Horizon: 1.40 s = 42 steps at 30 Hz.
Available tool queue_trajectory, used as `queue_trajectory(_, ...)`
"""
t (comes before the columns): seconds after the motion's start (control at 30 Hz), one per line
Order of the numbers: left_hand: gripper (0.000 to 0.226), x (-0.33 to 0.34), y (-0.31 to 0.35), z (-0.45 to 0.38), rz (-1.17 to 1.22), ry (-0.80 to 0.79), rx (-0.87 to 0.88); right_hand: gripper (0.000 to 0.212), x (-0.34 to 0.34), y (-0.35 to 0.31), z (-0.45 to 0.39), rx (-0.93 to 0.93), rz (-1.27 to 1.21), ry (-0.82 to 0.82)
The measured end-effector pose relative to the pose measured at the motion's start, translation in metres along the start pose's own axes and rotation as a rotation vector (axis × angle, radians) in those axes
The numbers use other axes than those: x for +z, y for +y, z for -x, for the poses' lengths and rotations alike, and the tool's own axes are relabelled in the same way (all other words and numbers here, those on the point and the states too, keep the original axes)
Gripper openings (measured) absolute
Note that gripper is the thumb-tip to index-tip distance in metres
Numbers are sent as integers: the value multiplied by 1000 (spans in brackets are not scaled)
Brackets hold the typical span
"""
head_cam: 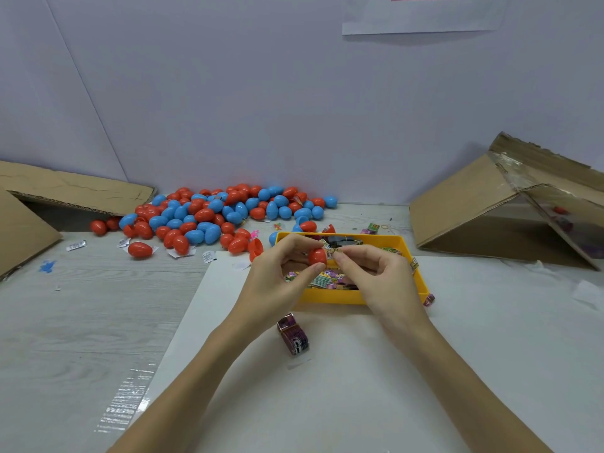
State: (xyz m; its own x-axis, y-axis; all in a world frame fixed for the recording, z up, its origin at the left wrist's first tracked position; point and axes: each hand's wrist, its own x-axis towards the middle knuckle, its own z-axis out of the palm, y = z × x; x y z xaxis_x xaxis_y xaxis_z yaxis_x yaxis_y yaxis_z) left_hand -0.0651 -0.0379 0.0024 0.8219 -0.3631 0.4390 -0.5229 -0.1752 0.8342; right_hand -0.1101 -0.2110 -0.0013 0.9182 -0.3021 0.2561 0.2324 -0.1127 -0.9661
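Head: hands [271,282], one egg [317,256], one leaflet [334,253]

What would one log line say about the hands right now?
left hand: holds red egg | right hand: pinches packet at red egg | place: above yellow tray

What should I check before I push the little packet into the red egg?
1. Hold on the red egg: ok, the left hand pinches it with thumb and fingers.
2. Hold on the little packet: ok, the right hand pinches it right at the egg.
3. Packet inside the egg yet: cannot tell, fingers hide it.
4. A spare red half for closing: ok, one lies left of the yellow tray.
5. Tray holds more packets: ok.
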Motion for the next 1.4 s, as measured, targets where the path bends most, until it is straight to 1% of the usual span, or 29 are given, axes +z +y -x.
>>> queue_trajectory(0.1, 27, 0, 1, 0, -1, 0, 11, 8, 0, -1, -1, 11, 1, 10)
queue_trajectory(0.33, 32, 0, 3, 1, 10, -5, 49, 11, 1, -4, 2, -32, 15, -23)
queue_trajectory(0.53, 44, 1, 4, 2, 9, 2, 110, 3, 1, -7, 2, 1, 4, -49)
queue_trajectory(0.6, 44, 2, 4, 2, 12, 12, 120, 8, 1, -9, 2, 18, -5, -68)
queue_trajectory(0.7, 46, 3, 3, 1, 14, 32, 119, 19, 2, -12, 1, 99, -84, -91)
queue_trajectory(0.93, 46, 3, 1, 1, -35, 23, 152, 24, 5, -12, 4, 136, -121, -111)
queue_trajectory(1.0, 47, 5, 2, 2, -53, 13, 163, 28, 4, -13, 4, 169, -177, -118)
queue_trajectory(1.07, 49, 6, 3, 2, -52, 19, 163, 38, 4, -15, 3, 233, -298, -138)
queue_trajectory(1.13, 48, 6, 4, 2, -24, 50, 152, 43, 3, -17, 3, 306, -425, -188)
queue_trajectory(1.27, 37, 4, 6, 2, -43, 103, 213, 41, 1, -23, 3, 438, -609, -265)
queue_trajectory(1.4, 37, 3, 5, 1, -57, 102, 217, 38, 1, -26, 3, 506, -683, -294)
